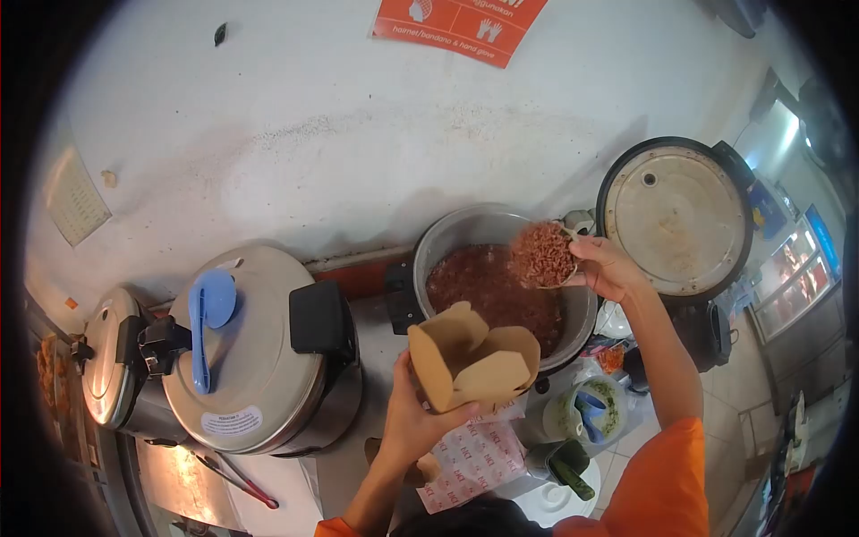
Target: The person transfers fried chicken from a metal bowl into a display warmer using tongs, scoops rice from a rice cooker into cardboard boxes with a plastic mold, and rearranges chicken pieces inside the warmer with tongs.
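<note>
My left hand grips an open brown cardboard takeaway box from its near left side, tilted in front of the rice cooker. The box flaps stand up, and no food shows in the part of its inside that I can see. In my right hand is a small bowl heaped with reddish-brown rice; the rice hides most of the bowl. It is above the right side of the open rice cooker. More of the same rice lies inside that cooker.
Left stands a closed cooker with a blue rice paddle on its lid. The open cooker's lid stands raised at right. Printed paper, a tub with green bits and red-handled tongs are nearby.
</note>
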Demonstrator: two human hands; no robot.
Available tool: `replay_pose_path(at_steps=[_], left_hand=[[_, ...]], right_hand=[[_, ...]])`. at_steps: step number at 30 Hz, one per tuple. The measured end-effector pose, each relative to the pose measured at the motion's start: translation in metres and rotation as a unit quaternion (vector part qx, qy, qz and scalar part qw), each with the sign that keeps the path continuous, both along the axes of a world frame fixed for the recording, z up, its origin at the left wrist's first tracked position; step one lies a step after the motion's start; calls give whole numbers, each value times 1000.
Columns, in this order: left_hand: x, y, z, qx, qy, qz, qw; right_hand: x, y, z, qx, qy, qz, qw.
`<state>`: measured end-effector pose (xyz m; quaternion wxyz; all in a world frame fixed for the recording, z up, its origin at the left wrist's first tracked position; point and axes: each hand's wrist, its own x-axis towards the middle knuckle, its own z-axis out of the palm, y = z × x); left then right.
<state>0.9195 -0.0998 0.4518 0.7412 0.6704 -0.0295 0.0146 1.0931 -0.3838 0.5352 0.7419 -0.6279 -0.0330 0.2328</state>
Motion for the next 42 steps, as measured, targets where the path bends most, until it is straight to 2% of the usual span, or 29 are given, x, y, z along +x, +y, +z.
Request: replay_pose_path(at_steps=[3,6,7,8,9,11,12,13,15,17,19,20,23,25,26,27,29,30,32,35,36,37,38,40,42], left_hand=[[7,-6,-2,21,-13,17,1000],[8,-7,2,21,-26,10,999],[7,-8,3,7,-25,6,1000],[5,-8,5,-6,-22,1,1000],[4,-9,6,-6,-24,5,1000],[1,-11,5,-44,-35,-7,998],[1,-11,3,-45,-37,-4,998],[1,-11,-1,-33,-61,-8,998],[-2,-11,-1,-22,-84,-8,996],[-5,-11,3,-18,-106,-13,994],[-3,-12,-2,-30,-125,-19,991],[-1,-13,-5,-39,-145,-29,988],[-2,-20,-13,-55,-162,-16,985],[0,-23,-18,-71,-172,0,982],[-1,-25,-21,-85,-184,14,979],[1,-26,-25,-87,-184,22,979],[0,-26,-36,-134,-193,55,970],[-2,-24,-39,-133,-186,69,971],[-14,-15,-49,-17,-178,126,976],[-60,9,-32,2,-131,147,980],[-78,21,-35,77,-136,178,971],[-101,35,-46,84,-113,190,972],[-126,47,-59,40,-39,182,982],[-164,62,-72,-1,47,175,983],[-183,70,-79,-35,56,277,959]], right_hand=[[-28,23,35,12,-52,8,999],[-59,50,59,-21,-120,65,990],[-66,55,60,-132,-229,85,961],[-72,60,58,-239,-332,102,907],[-77,65,57,-237,-335,105,906],[-87,74,52,-301,-440,103,840],[-93,78,55,-332,-442,119,824],[-97,80,56,-331,-444,121,823],[-102,84,58,-364,-505,151,768],[-108,86,60,-363,-508,160,764],[-111,84,65,-343,-577,172,721],[-112,84,68,-344,-579,177,718],[-114,86,73,-326,-578,203,720],[-114,86,74,-294,-540,120,779],[-111,84,68,-194,-460,100,861],[-109,84,64,-194,-460,109,860],[-108,87,53,-32,-324,11,946],[-111,89,53,3,-262,-17,965],[-104,85,43,85,-180,-46,979],[-88,64,28,125,-138,-64,980],[-85,57,23,123,-126,-60,983],[-80,49,18,122,-114,-56,984],[-73,41,12,125,-93,-46,987],[-61,24,-3,59,-111,-79,989],[-56,21,-14,32,-93,-113,989]])
